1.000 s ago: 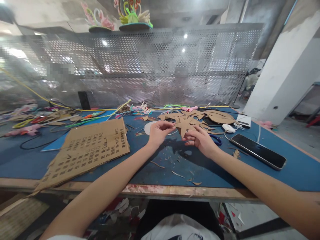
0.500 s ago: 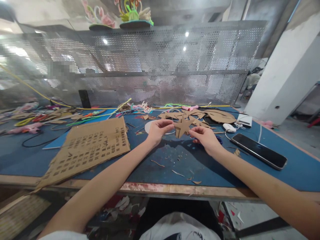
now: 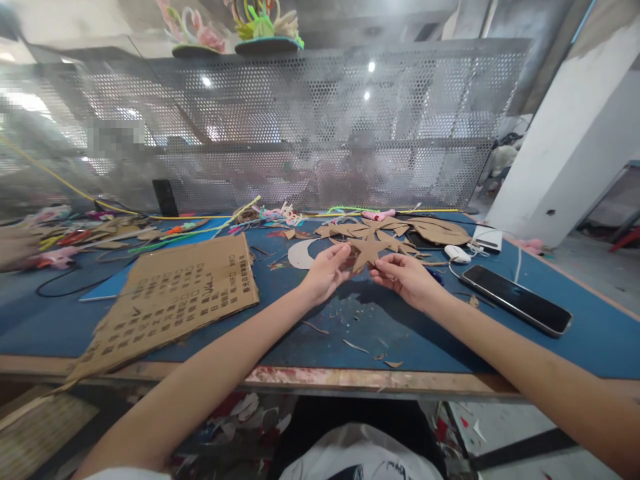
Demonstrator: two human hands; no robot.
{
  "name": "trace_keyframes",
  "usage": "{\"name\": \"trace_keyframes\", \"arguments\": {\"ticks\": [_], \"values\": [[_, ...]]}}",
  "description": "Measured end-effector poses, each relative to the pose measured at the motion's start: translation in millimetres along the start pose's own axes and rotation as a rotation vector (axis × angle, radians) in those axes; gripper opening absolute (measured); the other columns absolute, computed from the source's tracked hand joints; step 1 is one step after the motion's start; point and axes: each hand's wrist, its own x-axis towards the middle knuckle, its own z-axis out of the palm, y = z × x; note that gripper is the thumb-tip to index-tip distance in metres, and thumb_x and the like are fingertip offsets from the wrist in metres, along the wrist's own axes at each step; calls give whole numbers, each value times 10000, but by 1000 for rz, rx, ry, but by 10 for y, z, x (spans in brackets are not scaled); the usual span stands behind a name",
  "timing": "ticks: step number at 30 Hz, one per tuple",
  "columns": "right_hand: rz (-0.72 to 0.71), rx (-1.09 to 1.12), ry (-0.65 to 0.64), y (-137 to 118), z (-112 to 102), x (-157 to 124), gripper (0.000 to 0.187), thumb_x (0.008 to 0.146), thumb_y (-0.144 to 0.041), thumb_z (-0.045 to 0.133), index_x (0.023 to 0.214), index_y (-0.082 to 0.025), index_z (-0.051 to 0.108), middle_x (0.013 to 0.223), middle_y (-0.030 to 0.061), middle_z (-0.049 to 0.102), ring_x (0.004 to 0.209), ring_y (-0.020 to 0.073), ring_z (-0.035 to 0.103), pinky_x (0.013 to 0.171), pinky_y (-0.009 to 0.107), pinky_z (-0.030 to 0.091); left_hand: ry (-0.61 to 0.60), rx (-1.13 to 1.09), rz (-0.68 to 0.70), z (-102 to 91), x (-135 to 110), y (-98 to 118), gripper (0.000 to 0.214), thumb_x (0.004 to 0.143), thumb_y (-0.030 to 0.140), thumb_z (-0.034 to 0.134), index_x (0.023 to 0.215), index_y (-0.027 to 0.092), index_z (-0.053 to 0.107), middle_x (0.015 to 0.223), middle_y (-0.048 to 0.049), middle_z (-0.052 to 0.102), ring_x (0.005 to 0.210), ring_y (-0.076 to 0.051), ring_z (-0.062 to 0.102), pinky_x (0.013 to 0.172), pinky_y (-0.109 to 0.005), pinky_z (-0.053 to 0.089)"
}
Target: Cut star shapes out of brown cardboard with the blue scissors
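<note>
A brown cardboard star (image 3: 369, 252) is held above the middle of the blue table, between both hands. My left hand (image 3: 327, 272) pinches it at its left side, the thumb on the near face. On its lower right point, the fingers of my right hand (image 3: 403, 279) are closed. Whether there is a second layer behind the star cannot be made out now. Just left of the star lies a white crescent shape (image 3: 300, 254), partly behind my left hand. Cardboard scraps (image 3: 345, 230) lie behind the star, and a dark blue rounded thing (image 3: 436, 276) is half hidden past my right hand.
A printed cardboard sheet (image 3: 180, 293) lies at left, overhanging the table's front edge. A black phone (image 3: 517, 300), a white earbud case (image 3: 457, 254) and a white box (image 3: 487, 239) are at right. Another person's hand (image 3: 17, 248) shows at far left. A perforated metal screen (image 3: 300, 133) stands behind.
My hands have drawn closer together around the star, which has turned slightly. More of the white crescent shows. Another person's hand has come into view at far left.
</note>
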Motion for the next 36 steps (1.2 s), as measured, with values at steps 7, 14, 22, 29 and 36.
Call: {"name": "trace_keyframes", "arguments": {"ticks": [7,14,22,29,36], "values": [[-74,-47,2,17,-22,18,373,464,-283,908,633,-153,602,548,-21,650,553,112,666,537,183,574,-80,134,-274,-63,-20,-33,268,789,381,685,824,126,613,670,-25,661,504,-66,582,519,-186,526],[-198,-149,-30,32,19,-5,402,493,-382,870,705,-174,599,594,-28,660,561,141,667,571,260,586,-67,146,-279,-86,-16,19,239,778,325,704,758,112,597,645,-17,640,488,-62,579,516,-186,532],[-500,-574,32,10,5,-76,182,710,-311,704,833,-196,637,757,40,724,629,195,688,636,327,570,-74,164,-186,-59,-41,-56,378,627,437,800,739,110,647,660,-32,667,532,-91,620,532,-204,541],[-746,-990,60,-32,-96,-54,83,733,-201,651,807,-202,687,787,63,739,718,226,682,703,350,525,-127,312,-168,-45,-48,-65,466,553,480,823,797,106,688,770,-92,714,625,-153,681,507,-204,501],[-533,-764,44,-26,-143,12,125,739,-306,686,806,-202,677,757,58,736,606,219,682,603,343,541,6,433,156,-17,-51,54,512,596,350,805,1058,169,681,807,-32,694,583,-130,637,513,-238,519]]}}
